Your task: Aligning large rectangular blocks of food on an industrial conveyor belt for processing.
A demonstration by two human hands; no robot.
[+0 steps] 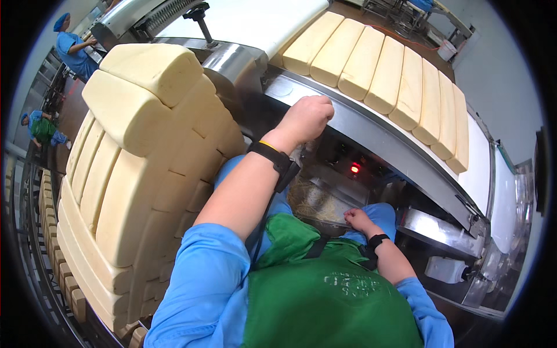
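Note:
My left hand [306,120] is closed in a fist beside the steel side rail [371,119] of a conveyor; anything inside its fingers is hidden. A row of pale yellow, loaf-shaped blocks [380,75] lies side by side on the white belt [477,168], just beyond that hand. My right hand [358,220] is lower, near my knee, its fingers curled; whether it holds anything does not show. To my left rises a tall stack of similar pale blocks [139,191], packed tightly in layers.
Below the rail, pale shreds lie on a metal surface [318,200] near a red light [354,168]. A steel roller housing [232,62] with a black knob [197,11] stands behind the stack. Two people in blue [75,49] [42,129] are at the far left. A white container [445,269] is at lower right.

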